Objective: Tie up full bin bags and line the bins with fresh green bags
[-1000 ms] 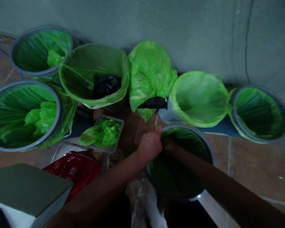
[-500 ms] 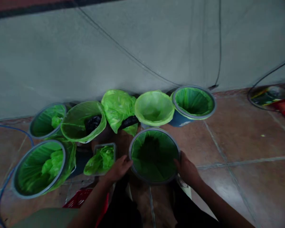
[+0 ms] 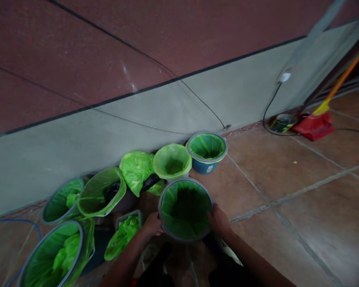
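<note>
Between my hands is a round trash bin (image 3: 185, 209) with a grey rim and a green plastic liner; its inside is dark. My left hand (image 3: 153, 224) grips the rim on the left side. On the right side my right hand (image 3: 219, 221) holds the rim, with fingers reaching over the edge. Just behind it stand a bin with a pale green liner (image 3: 172, 161) and a blue lined bin (image 3: 207, 152). A small rectangular bin (image 3: 128, 217) with a crumpled green bag sits left of my left hand.
More lined bins (image 3: 100, 195) stand at the left, one large bin (image 3: 52, 255) nearest me. A stuffed green bag (image 3: 137, 167) leans by the wall. Farther right are a red dustpan (image 3: 314, 125), a can (image 3: 283, 122) and a black cable (image 3: 267, 109). A blue cord (image 3: 14, 220) lies at left.
My view has tilted up and turned right, showing more wall and the dustpan. Both hands still hold the bin.
</note>
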{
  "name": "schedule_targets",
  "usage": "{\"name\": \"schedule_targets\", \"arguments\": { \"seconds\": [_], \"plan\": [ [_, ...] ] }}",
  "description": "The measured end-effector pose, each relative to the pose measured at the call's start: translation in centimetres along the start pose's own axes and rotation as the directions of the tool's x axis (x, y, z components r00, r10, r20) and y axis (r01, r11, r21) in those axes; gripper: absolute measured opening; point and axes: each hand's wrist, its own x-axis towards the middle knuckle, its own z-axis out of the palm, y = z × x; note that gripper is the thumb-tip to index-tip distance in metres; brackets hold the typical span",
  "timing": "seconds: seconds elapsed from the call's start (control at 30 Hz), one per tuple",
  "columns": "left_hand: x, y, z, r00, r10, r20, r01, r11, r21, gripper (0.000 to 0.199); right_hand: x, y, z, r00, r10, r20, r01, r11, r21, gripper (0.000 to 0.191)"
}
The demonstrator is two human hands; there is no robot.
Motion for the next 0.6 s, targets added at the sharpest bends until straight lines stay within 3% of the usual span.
{"name": "schedule_targets", "arguments": {
  "seconds": [0.13,0.2,0.27,0.33,0.4,0.5,0.6],
  "plan": [
    [0.6,1.6,0.7,0.960,0.181,-0.214,-0.116,0.952,0.284,0.029,-1.2,1.3,0.9,0.998,0.070,-0.009,-0.069,0.995,0.076,0.036],
    [0.1,2.6,1.1,0.890,0.277,-0.362,-0.096,0.890,0.447,0.045,-1.6,1.8,1.5,0.997,0.083,-0.002,-0.082,0.983,0.165,0.040],
    [-0.9,3.7,1.8,0.817,0.425,-0.390,-0.121,0.787,0.605,0.055,-1.7,2.2,1.9,0.997,0.081,0.012,-0.082,0.968,0.238,0.045],
    [-1.6,5.0,2.9,0.803,0.551,-0.228,-0.242,0.651,0.720,0.053,-1.5,2.4,1.9,0.997,0.070,0.016,-0.071,0.952,0.297,0.049],
    [-1.6,5.9,4.3,0.835,0.549,0.043,-0.389,0.533,0.752,0.049,-1.3,2.5,1.8,0.997,0.073,0.016,-0.074,0.939,0.335,0.050],
    [0.4,6.1,6.5,0.873,0.347,0.344,-0.466,0.383,0.797,0.050,-1.1,2.6,1.4,0.993,0.101,0.057,-0.115,0.932,0.345,0.049],
    [3.7,4.9,8.6,0.871,0.081,0.484,-0.488,0.248,0.837,0.044,-1.2,2.8,1.0,0.991,0.082,0.107,-0.119,0.905,0.407,0.046]
  ]
}}
